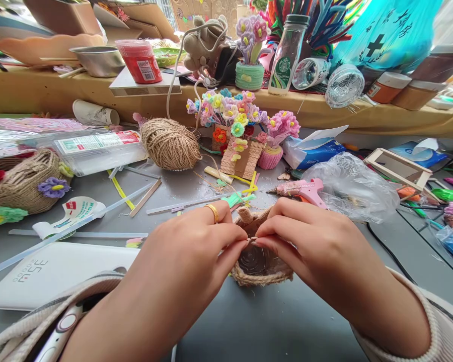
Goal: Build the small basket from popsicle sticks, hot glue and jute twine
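Pinching together over a small twine basket (262,274), the left hand (189,261) and the right hand (317,251) meet fingertip to fingertip at the basket's near rim, squeezing a tiny bit of twine between thumbs and forefingers. A gold ring (213,212) sits on the left hand. The basket rests on the grey table (272,327) at the centre of the head view, mostly hidden under both hands, its hollow showing between them. At twelve o'clock from the basket stands a bunch of paper flowers (230,113), with a ball of twine (169,143) at eleven o'clock. A pink glue gun (300,190) lies just beyond the right hand at one o'clock, beside a crumpled plastic bag (353,186). At nine o'clock lies a white box (53,274).
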Motion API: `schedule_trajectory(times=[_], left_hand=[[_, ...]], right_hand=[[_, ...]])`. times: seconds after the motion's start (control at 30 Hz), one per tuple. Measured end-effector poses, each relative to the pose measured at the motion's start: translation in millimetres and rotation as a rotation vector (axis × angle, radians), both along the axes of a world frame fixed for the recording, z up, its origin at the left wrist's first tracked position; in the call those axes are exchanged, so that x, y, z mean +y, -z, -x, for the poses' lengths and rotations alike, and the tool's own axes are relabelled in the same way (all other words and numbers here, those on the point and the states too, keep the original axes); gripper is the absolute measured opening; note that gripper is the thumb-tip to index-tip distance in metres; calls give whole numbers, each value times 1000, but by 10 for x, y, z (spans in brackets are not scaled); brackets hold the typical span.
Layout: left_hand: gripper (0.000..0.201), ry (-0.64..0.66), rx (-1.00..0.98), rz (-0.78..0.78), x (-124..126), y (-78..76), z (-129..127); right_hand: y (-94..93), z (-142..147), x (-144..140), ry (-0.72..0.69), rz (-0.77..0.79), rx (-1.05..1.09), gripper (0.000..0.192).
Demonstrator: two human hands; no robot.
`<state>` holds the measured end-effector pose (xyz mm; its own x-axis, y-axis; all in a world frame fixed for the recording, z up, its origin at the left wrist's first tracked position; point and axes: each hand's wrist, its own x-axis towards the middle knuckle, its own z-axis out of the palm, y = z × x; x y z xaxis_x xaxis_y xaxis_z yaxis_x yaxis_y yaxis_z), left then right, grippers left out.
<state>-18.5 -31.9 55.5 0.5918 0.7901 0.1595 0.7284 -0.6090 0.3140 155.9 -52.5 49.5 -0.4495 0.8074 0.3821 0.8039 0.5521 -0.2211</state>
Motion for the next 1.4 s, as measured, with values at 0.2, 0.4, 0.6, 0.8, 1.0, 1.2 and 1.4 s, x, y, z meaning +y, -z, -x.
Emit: schedule_trajectory(times=[0.2,0.4,0.6,0.8,1.0,1.2,1.4], left_hand=[[18,0,-1,8,1,-4,9],[19,-5,7,17,0,-4,-6],[19,-3,0,14,0,2,8],[18,-8,7,3,-12,0,17],[19,-4,0,-1,1,9,0],[18,1,-1,-8,11,6,0],[21,-9,16,12,1,10,3]], right_hand=[[-5,-10,9,0,8,18,29],[-1,-12,-4,2,-20,-3,28],[-13,-47,-12,-5,-30,-23,21],[1,-57,-17,-6,-8,-80,10],[43,-27,1,13,42,-78,12],[52,-21,-17,29,34,-85,12],[66,1,-43,54,-42,-142,12]])
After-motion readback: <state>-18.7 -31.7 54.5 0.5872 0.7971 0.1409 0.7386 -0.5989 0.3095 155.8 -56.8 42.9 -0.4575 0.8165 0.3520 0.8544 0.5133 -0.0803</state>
